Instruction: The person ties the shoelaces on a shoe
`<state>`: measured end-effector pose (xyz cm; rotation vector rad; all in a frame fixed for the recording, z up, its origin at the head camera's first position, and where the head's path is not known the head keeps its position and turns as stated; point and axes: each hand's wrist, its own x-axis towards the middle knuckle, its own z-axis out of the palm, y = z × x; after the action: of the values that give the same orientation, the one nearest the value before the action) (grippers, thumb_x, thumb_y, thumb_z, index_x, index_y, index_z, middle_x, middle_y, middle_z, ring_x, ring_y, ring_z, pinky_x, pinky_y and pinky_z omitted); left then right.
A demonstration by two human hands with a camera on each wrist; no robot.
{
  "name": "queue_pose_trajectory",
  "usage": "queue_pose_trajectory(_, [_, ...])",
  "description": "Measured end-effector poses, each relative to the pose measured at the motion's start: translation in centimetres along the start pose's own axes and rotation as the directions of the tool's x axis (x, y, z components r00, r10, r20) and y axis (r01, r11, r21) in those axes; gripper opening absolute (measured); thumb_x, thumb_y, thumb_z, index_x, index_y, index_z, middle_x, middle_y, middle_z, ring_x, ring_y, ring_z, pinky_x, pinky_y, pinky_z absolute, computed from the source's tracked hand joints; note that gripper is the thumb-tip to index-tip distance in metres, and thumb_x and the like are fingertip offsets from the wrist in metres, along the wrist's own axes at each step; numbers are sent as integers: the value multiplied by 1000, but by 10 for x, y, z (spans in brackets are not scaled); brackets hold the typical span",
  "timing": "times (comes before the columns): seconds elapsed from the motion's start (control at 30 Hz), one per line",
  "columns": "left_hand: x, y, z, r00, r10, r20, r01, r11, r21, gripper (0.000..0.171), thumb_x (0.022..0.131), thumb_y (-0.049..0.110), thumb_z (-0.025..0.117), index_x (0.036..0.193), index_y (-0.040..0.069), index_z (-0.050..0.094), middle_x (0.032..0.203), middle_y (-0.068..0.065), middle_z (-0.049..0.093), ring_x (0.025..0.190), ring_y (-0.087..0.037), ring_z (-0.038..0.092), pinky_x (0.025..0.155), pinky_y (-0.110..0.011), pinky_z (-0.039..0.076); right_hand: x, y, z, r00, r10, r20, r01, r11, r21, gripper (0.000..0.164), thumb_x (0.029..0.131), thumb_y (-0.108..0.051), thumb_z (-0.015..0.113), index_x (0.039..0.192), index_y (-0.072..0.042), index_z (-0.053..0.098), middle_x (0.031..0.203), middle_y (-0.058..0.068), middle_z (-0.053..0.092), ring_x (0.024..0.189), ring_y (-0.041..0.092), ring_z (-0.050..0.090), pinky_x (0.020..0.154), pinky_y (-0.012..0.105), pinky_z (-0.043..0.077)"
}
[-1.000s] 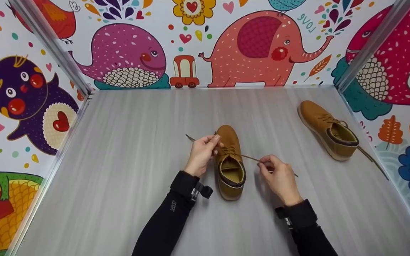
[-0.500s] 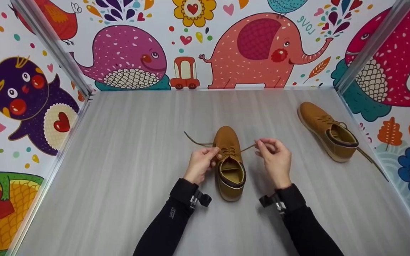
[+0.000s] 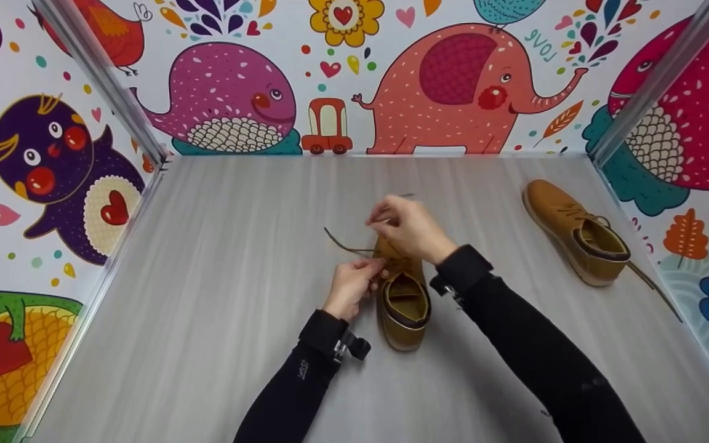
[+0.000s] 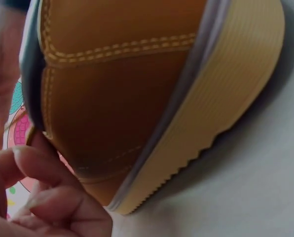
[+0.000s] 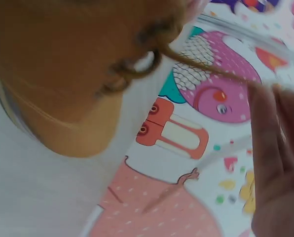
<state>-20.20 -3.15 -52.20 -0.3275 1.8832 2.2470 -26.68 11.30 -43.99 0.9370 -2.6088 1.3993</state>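
A tan lace-up shoe [image 3: 405,337] sits on the floorboard, toe pointing away from me. My left hand [image 3: 351,284] is at the left side of its lacing, thumb and forefinger pinching the shoelace; a bit of lace shows at those fingertips in the left wrist view. One loose lace end [image 3: 348,248] sticks out leftward beyond this hand. Above the toe, my right hand [image 3: 411,227] pinches the other shoelace [image 5: 206,65], which runs taut from the eyelets in the right wrist view. The right hand hides most of the toe in the head view.
A matching shoe [image 3: 576,237] stands at the far right, its lace [image 3: 656,286] trailing toward the right edge. Printed cartoon panels [image 3: 231,98] wall in the grey wood-look surface [image 3: 237,215] at the back and both sides.
My right hand has swung from the shoe's right side up and leftward over the toe, carrying its lace across. The left hand came slightly nearer, then stayed at the lacing.
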Motion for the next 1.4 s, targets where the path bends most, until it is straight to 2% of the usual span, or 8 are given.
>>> queue_pose_trajectory(0.1, [-1,-1,0,1000,9,-2,-9,1000,-6,19,93,18,70,90,0,74,69,-1,67,50,-8,48,45,-22,32,10,-4,8,978,4,210,15,996,-92,14,93,-8,70,107,-8,65,102,2,73,96,14,69,79,31,54])
queue_pose_trajectory(0.2, [-1,-1,0,1000,9,-8,-9,1000,-13,18,92,17,70,88,-1,75,67,-1,67,49,-8,48,44,-22,32,15,-5,13,951,11,308,41,986,-162,15,94,-12,69,109,-9,66,102,3,74,96,14,69,81,33,54])
queue_pose_trajectory(0.63, [0,-3,0,999,-26,-35,25,1000,-4,21,91,21,71,83,2,75,67,1,66,48,-6,47,43,-20,31,-9,2,-2,971,31,237,41,955,-294,5,93,-11,71,94,-8,74,84,2,71,75,15,66,68,32,53])
queue_pose_trajectory(0.87, [3,-4,-1,997,-44,-57,45,999,5,19,91,22,73,88,3,76,64,2,60,51,-8,48,46,-21,35,-42,-7,8,964,74,257,62,873,-483,18,85,-30,80,80,-14,74,73,-5,66,60,9,57,54,29,48])
queue_pose_trajectory(1.0, [6,-1,-4,996,41,-83,-32,993,112,24,93,23,72,86,0,76,67,1,63,53,-9,49,49,-22,37,-48,-11,18,968,132,215,14,823,-569,23,82,-36,81,77,-17,70,71,-6,64,59,11,56,53,34,48])
queue_pose_trajectory(1.1, [12,4,-9,978,174,-113,-132,942,308,23,94,21,69,89,0,75,73,0,66,61,-11,54,55,-23,40,-48,-14,21,971,137,193,-1,817,-577,19,83,-31,81,75,-17,71,71,-5,66,60,15,59,53,38,50])
queue_pose_trajectory(1.2, [20,10,-15,966,248,-73,-178,843,507,15,95,16,68,101,3,73,85,-3,70,74,-15,61,65,-26,47,-47,-15,22,973,135,186,-5,820,-572,15,84,-25,80,75,-16,72,72,-3,68,61,17,62,54,39,52])
queue_pose_trajectory(1.4, [28,16,-24,971,211,114,-229,680,697,14,93,10,70,105,5,71,88,-6,67,81,-20,62,72,-31,49,-46,-13,19,975,145,167,-40,859,-511,13,87,-20,77,77,-14,73,72,-2,68,59,13,60,53,33,51])
